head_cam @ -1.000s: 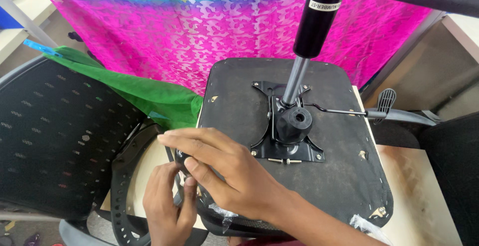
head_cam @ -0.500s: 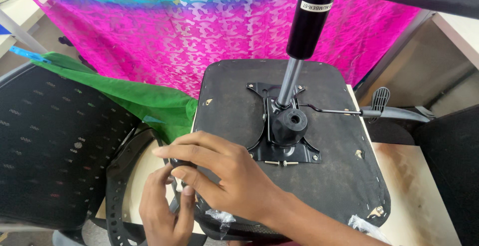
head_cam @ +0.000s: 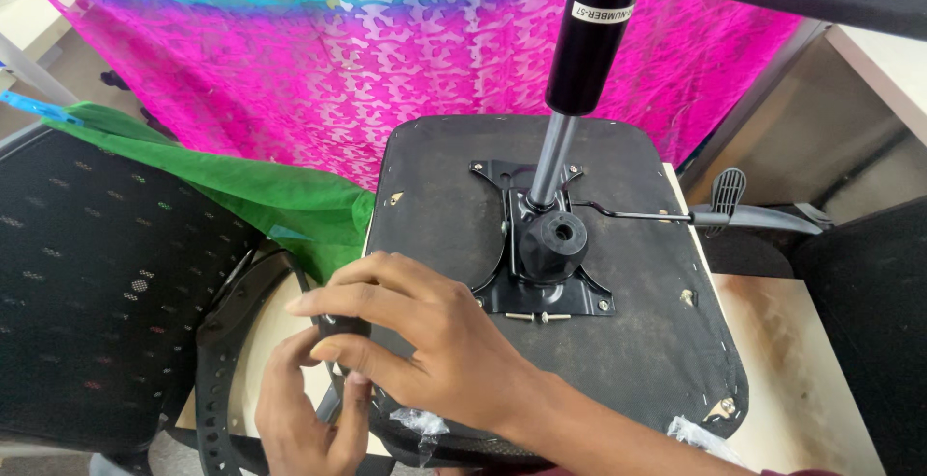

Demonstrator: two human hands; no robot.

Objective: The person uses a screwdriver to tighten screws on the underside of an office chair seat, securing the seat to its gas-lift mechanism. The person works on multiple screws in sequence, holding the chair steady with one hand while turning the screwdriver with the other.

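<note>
An upturned office chair seat (head_cam: 637, 341) lies on a table, its black underside facing up. A metal mechanism plate (head_cam: 541, 278) is bolted at its middle, with a gas lift cylinder (head_cam: 570, 99) standing upright from it. My right hand (head_cam: 425, 336) rests on the seat's near left edge, fingers curled around a small black part (head_cam: 343, 326). My left hand (head_cam: 309, 418) comes up from below and pinches at the same part. What lies under the fingers is hidden.
A black mesh chair back (head_cam: 97, 283) lies at the left, with a curved black plastic frame (head_cam: 227, 341) beside the seat. Green cloth (head_cam: 261, 196) and pink patterned fabric (head_cam: 386, 61) hang behind. A lever handle (head_cam: 744, 215) sticks out to the right over the wooden tabletop (head_cam: 801, 370).
Both hands have stayed at the seat's left edge, shifting slightly; the fingers have closed more tightly around the small black part. The camera view has drifted a little.
</note>
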